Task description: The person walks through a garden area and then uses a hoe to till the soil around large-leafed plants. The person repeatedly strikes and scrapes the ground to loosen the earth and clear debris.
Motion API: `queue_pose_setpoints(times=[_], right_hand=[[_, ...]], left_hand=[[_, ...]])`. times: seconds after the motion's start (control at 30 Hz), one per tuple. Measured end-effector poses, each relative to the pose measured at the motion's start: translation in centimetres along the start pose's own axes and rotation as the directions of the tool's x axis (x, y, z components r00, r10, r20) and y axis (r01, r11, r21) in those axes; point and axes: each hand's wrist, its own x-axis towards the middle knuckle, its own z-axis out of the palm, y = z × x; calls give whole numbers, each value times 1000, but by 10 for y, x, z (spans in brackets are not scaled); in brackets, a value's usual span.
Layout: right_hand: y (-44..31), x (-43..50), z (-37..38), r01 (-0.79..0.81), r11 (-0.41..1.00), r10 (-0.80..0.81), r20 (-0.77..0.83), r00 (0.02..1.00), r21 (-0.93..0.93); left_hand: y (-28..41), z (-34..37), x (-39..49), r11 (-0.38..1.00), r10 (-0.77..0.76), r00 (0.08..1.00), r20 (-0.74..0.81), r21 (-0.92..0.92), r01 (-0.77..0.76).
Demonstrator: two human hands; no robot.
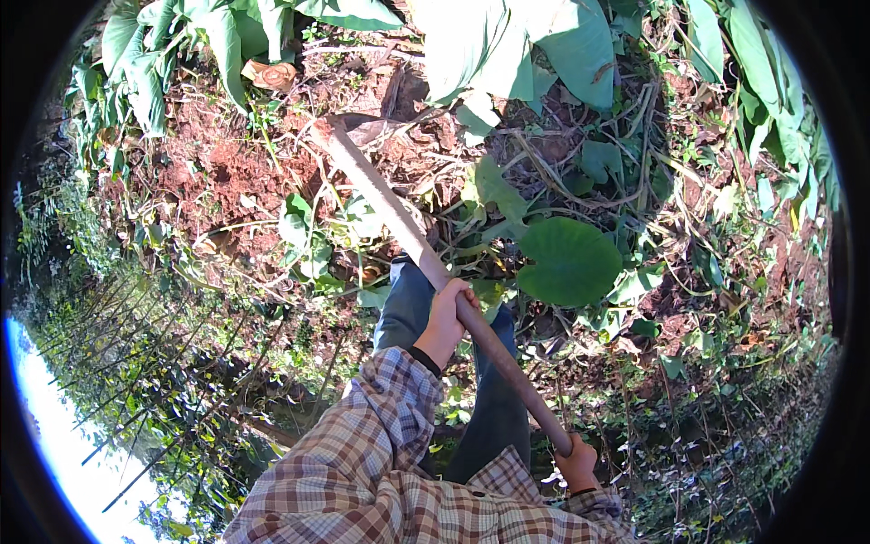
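Both my hands grip the long wooden handle (401, 221) of a hoe, which slants from upper left to lower right in front of my body. My left hand (448, 318) wraps around the handle near its middle, above my knees. Lower down, my right hand (576, 464) closes around the handle's end. At the far upper left end, the dark hoe head (360, 122) is partly hidden by the shaft and lies among dry stalks. Whether its blade is in the soil, I cannot tell.
Reddish soil (221, 173) with dry vines and weeds spreads ahead. A round green leaf (569, 262) stands close to my legs (499, 394). Large drooping leaves (571, 51) hang at the top. A cut plant stump (272, 75) is at upper left. Thin sticks (139, 435) rise at lower left.
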Motion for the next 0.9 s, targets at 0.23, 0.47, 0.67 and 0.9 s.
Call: queue_pose_setpoints(times=[0.23, 0.47, 0.67, 0.9], right_hand=[[-52, 102, 10, 263, 929, -246, -97, 964, 260], [-26, 198, -111, 455, 891, -453, -106, 885, -8], [37, 124, -142, 194, 970, -215, -149, 965, -144], [43, 109, -60, 163, 980, -180, -161, 970, -112]], left_hand=[[86, 43, -95, 847, 519, 845, 128, 50, -529], [70, 100, -74, 741, 669, 714, 205, -117, -661], [-11, 91, 52, 982, 85, 996, 25, -174, -79], [-2, 52, -9, 992, 114, 993, 18, -63, -112]])
